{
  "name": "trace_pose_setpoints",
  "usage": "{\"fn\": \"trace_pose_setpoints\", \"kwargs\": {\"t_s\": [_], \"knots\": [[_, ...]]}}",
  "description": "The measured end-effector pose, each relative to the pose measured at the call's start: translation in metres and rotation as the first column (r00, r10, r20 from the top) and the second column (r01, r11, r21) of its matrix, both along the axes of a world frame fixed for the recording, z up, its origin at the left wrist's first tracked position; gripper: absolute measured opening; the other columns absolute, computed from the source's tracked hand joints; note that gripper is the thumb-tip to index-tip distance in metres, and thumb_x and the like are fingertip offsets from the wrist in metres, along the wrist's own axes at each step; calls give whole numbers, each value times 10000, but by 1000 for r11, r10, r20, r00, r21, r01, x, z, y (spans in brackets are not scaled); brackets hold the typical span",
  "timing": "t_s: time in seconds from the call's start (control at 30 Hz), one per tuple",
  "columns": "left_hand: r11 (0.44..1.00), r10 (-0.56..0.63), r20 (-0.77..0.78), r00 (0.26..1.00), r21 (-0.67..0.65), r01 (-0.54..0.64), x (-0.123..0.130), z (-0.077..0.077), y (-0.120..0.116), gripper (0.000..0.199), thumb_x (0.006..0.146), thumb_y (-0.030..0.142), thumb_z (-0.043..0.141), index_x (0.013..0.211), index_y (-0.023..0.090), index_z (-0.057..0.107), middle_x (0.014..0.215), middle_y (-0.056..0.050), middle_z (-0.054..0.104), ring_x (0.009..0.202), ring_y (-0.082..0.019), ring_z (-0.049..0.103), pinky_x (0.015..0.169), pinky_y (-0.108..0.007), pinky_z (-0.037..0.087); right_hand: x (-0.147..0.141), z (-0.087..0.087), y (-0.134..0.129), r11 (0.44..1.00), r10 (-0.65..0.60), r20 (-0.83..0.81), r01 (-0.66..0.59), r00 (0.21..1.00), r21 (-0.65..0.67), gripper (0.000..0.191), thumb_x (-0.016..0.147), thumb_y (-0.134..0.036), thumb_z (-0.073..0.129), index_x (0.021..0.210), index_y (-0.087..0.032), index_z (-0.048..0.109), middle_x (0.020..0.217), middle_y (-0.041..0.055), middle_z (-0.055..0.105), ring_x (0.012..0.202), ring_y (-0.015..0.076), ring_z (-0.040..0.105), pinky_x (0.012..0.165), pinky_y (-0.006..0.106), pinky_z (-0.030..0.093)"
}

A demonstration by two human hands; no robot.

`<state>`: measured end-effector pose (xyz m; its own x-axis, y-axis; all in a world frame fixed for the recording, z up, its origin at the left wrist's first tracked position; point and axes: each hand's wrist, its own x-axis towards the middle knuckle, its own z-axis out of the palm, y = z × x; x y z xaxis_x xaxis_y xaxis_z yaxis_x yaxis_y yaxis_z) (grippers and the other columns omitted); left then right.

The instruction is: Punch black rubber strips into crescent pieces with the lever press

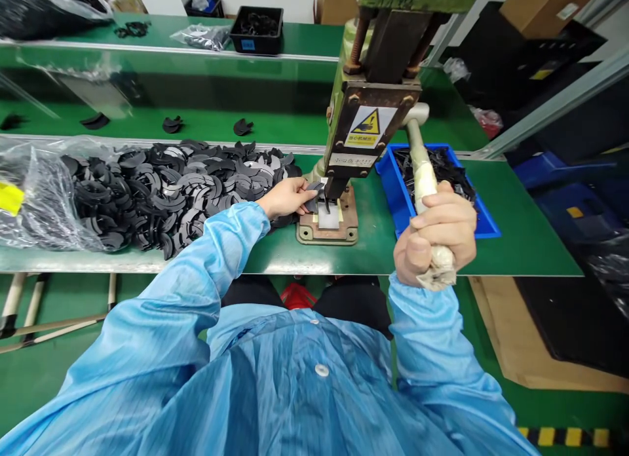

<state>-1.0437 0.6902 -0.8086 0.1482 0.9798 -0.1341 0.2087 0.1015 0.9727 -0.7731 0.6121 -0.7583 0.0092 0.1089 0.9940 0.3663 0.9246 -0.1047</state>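
A green hand press [376, 122] with a yellow warning label stands at the centre of the bench. My left hand [289, 197] pinches a dark curved piece [314, 192] at the press base [328, 233], beside the ram tip and a pale plate. On the right, my right hand [437, 236] is wrapped round the tape-covered lever [420, 154] of the press, which slants down toward me. A large pile of black curved pieces [196, 187] lies left of my left hand. The far end of the held piece is partly hidden near the ram.
Right of the press, a blue bin [484, 213] holds black parts. A clear plastic bag [44, 200] lies at the left. Several loose pieces rest on the green belt [206, 122] behind. A black bin [256, 44] stands on the back shelf [162, 33].
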Motion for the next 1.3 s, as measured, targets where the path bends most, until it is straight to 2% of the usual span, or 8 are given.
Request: {"fn": "trace_pose_setpoints", "kwargs": {"t_s": [0.13,0.27,0.5,0.77,0.93,1.1,1.2,1.3], "knots": [[999,-11,-49,999,35,13,-2,3,2,334,928,278,880,800,187,585,630,-7,686,563,-173,720,507,-232,553,0,0,2,1000,-28,7,28,1000,11,385,962,-524,644,769,-238,471,772,-26,522,976,205,681,1090,624,584],[999,-28,-28,999,26,29,-4,3,3,350,889,271,919,793,184,594,635,-12,688,557,-178,725,489,-222,531,0,-1,2,1000,-4,1,4,1000,6,378,970,-509,645,765,-241,476,781,-21,510,989,204,674,1099,619,580],[1000,-28,7,1000,-1,28,-4,-2,6,316,940,245,866,808,178,587,628,5,665,540,-157,713,508,-219,555,2,-1,1,1000,-4,7,4,1000,-10,413,977,-524,646,745,-232,469,771,-25,496,995,196,676,1103,604,582],[998,-62,-11,998,-17,62,-4,5,8,336,936,210,865,762,173,579,629,3,648,538,-161,705,521,-239,568,3,-2,2,1000,23,-11,-23,1000,-15,461,964,-514,675,705,-219,434,759,-32,496,980,178,676,1102,571,581],[995,-96,-12,995,-28,96,-5,5,11,407,889,283,918,749,190,548,608,14,621,576,-181,727,507,-234,563,4,-3,3,1000,30,-33,-30,999,-2,491,947,-531,688,686,-216,417,737,-35,470,964,176,670,1095,557,575],[991,-134,31,990,-13,135,-9,-2,17,439,834,362,963,755,191,566,605,25,618,554,-154,696,521,-235,584,5,-2,0,999,3,-14,-4,1000,-40,505,959,-551,673,690,-217,407,730,-34,448,964,183,669,1102,573,570],[991,-130,23,991,-5,131,-9,-3,17,415,865,321,938,753,192,559,620,20,621,552,-153,695,529,-241,590,4,-2,2,999,11,-24,-12,1000,-40,502,957,-545,677,681,-218,415,723,-34,448,958,182,667,1096,567,571],[991,-136,-1,991,-20,136,-9,-2,16,393,903,279,902,756,192,549,619,16,614,553,-164,704,527,-248,590,1,-1,4,1000,25,-59,-24,998,16,519,955,-541,679,668,-214,395,700,-33,432,927,170,658,1061,527,585]]}}
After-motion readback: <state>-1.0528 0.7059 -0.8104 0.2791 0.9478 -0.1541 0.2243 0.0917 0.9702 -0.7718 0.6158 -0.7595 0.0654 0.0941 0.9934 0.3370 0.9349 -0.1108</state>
